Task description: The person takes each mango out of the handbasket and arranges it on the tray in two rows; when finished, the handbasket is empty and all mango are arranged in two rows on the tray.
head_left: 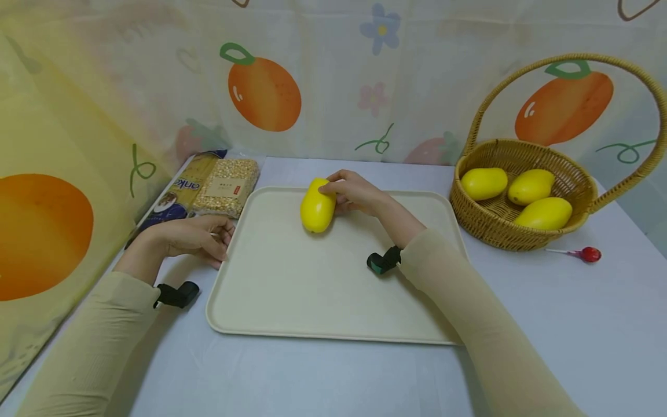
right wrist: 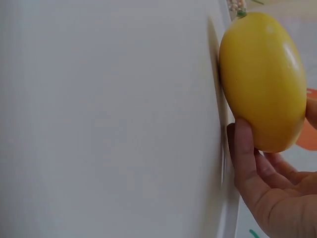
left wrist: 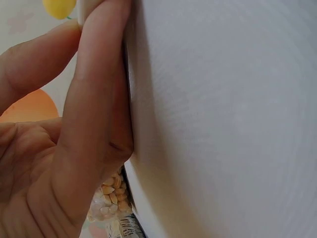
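Observation:
My right hand (head_left: 356,194) holds a smooth yellow mango (head_left: 318,209) over the back part of a cream tray (head_left: 312,289). The right wrist view shows fingers (right wrist: 243,148) under one end of the mango (right wrist: 262,79), the thumb on its far side and a small green stem at the other end. On the left, my left hand (head_left: 195,240) pinches the tray's left rim; thumb and finger (left wrist: 96,89) meet at that rim in the left wrist view.
At the back right stands a wicker basket (head_left: 490,231) with three yellow mangoes (head_left: 544,214) inside and a tall handle. A red lollipop (head_left: 590,254) lies before it. Back left are a bag of corn kernels (head_left: 226,185) and a blue and gold packet (head_left: 179,194), close to the printed curtain (head_left: 323,133).

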A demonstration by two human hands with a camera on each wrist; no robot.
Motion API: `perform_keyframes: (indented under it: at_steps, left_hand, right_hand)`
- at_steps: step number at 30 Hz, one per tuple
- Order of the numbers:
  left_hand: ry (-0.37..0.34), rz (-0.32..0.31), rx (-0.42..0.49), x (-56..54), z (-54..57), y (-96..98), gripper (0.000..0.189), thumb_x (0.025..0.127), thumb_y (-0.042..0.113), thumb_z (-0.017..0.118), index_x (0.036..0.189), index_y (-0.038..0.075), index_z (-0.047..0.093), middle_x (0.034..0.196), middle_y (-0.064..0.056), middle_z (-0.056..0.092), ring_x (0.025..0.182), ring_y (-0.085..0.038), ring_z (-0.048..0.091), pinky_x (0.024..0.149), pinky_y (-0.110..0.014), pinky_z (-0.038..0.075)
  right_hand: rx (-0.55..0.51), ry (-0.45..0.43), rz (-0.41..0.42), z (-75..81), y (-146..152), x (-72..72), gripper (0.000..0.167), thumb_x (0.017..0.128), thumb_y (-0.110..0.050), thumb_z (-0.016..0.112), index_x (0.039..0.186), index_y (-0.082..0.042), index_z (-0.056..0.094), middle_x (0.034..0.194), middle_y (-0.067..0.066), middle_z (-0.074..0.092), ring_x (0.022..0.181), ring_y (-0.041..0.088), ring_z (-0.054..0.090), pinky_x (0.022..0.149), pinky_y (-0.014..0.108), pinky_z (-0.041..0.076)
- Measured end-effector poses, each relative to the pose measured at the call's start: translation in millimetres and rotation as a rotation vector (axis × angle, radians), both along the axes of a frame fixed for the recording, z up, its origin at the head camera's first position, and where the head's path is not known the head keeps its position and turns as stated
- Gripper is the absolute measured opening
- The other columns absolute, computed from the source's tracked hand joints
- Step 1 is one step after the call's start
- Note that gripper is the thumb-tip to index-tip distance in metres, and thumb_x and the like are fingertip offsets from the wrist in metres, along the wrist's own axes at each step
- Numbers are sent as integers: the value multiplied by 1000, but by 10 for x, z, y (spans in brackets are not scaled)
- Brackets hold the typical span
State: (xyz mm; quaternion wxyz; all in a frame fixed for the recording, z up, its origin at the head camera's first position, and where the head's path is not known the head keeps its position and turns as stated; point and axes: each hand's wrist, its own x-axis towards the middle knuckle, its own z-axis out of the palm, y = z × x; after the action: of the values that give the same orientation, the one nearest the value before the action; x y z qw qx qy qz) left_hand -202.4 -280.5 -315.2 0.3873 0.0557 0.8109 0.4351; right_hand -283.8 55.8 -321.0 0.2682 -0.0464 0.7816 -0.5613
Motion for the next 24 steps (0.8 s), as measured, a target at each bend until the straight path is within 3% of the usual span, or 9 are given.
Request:
perform_keyframes:
  at_steps: [8,17,24]
  left_hand:
    - [0,1,-4,-8,-1,-5,50,80,-1,67,119,-5,36,102,-8,46,87,-17,59,79,-29,61]
    - [-4,1,2,-2,7,1,50,81,-2,66,120,-6,35,103,-10,46,87,-17,59,78,-29,61]
    - [-2,-21,21,-4,-19,-13,48,82,0,66,119,-6,36,102,-8,46,86,-16,59,78,-29,62]
  right_hand:
    - [-22,-4,28,-19,-1,-23,49,98,-27,58,141,-10,42,135,13,52,97,22,58,101,40,56]
    - [-35,-12,36,-40,28,-37,47,100,-26,56,144,-14,43,135,11,54,94,20,61,88,33,60]
    - [-37,-13,50,-34,43,-24,47,100,-25,55,144,-14,42,137,11,53,93,20,61,84,30,60]
